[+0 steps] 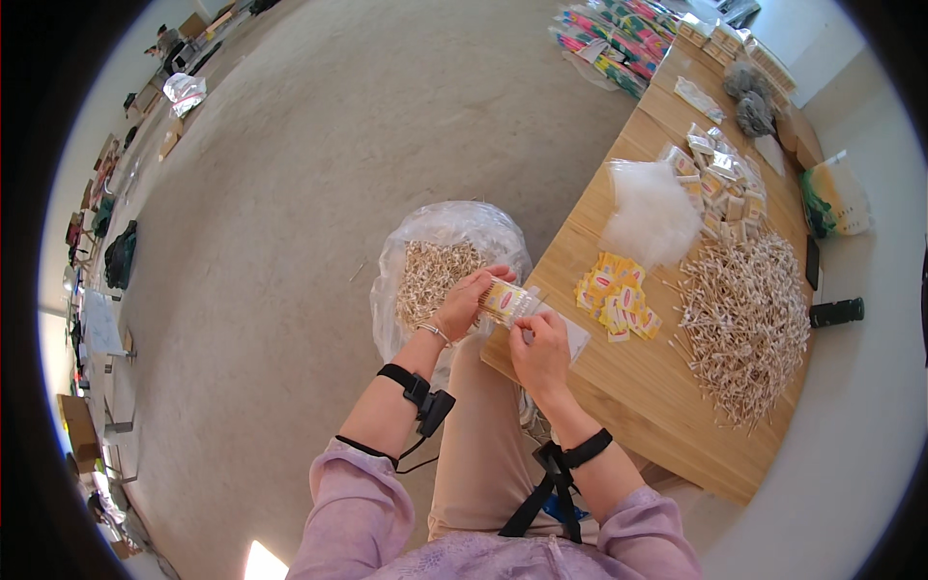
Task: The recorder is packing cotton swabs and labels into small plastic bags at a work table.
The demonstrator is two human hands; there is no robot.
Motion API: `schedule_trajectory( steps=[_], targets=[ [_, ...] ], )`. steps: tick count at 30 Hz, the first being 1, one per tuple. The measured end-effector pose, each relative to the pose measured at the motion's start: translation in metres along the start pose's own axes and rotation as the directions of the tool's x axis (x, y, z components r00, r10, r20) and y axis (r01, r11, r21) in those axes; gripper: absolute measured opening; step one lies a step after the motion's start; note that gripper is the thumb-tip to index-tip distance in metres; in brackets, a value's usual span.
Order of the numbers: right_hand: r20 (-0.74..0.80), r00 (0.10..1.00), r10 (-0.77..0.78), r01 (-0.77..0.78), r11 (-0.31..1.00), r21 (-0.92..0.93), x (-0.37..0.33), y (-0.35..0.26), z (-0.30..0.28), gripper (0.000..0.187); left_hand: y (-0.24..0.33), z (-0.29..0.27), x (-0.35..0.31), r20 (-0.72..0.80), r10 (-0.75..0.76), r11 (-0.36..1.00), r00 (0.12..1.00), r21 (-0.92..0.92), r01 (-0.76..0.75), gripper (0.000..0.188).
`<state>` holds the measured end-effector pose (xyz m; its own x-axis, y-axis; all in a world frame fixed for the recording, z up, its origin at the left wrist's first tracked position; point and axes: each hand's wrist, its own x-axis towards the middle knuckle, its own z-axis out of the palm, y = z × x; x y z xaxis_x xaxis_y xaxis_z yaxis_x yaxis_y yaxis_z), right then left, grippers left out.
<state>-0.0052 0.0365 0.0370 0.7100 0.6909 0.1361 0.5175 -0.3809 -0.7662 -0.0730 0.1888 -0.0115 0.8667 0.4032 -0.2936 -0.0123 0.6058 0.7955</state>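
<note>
In front of my lap, my left hand (466,302) is wrapped round a small clear packet of cotton swabs (504,301) with a yellow and white card in it. Close by on the right, my right hand (541,350) has its fingers pinched at the packet's clear end, by the table corner. Beyond my left hand a large clear plastic bag (389,290) stands open, heaped with loose cotton swabs (435,271). A white sheet-like piece (577,338) shows at the table edge, partly behind my right hand.
The wooden table (619,377) at right carries yellow cards (616,292), a stack of clear bags (652,213), filled swab packets (730,184) and a big heap of loose swabs (746,329). A dark cylinder (837,312) lies by the wall. Colourful bundled packages (619,43) sit beyond the table.
</note>
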Motion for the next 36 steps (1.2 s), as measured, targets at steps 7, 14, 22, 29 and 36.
schedule_trajectory(
  steps=[7, 14, 22, 29, 36],
  targets=[
    [0.028, 0.996, 0.088, -0.081, 0.978, -0.191, 0.005, -0.014, 0.009, 0.01, -0.001, -0.005, -0.002, 0.015, 0.011, 1.0, 1.0, 0.006, -0.011, 0.04],
    [0.04, 0.993, 0.108, -0.093, 0.958, -0.271, 0.008, -0.016, 0.011, 0.01, -0.001, -0.003, -0.001, 0.012, 0.02, 1.0, 1.0, 0.003, -0.02, 0.041],
    [0.041, 0.996, 0.085, -0.068, 0.945, -0.321, 0.009, -0.01, 0.018, 0.014, 0.002, -0.001, -0.002, 0.004, 0.016, 0.999, 1.0, 0.029, -0.016, 0.042],
    [0.035, 0.999, 0.0, 0.001, 1.0, -0.031, -0.006, 0.007, 0.007, 0.011, 0.002, 0.0, -0.002, -0.016, 0.006, 0.998, 1.0, 0.056, -0.005, 0.041],
    [0.148, 0.987, -0.06, 0.054, 0.998, 0.042, -0.026, 0.003, -0.013, 0.01, -0.003, -0.005, -0.001, -0.016, -0.007, 1.0, 1.0, 0.0, 0.007, 0.041]
  ],
)
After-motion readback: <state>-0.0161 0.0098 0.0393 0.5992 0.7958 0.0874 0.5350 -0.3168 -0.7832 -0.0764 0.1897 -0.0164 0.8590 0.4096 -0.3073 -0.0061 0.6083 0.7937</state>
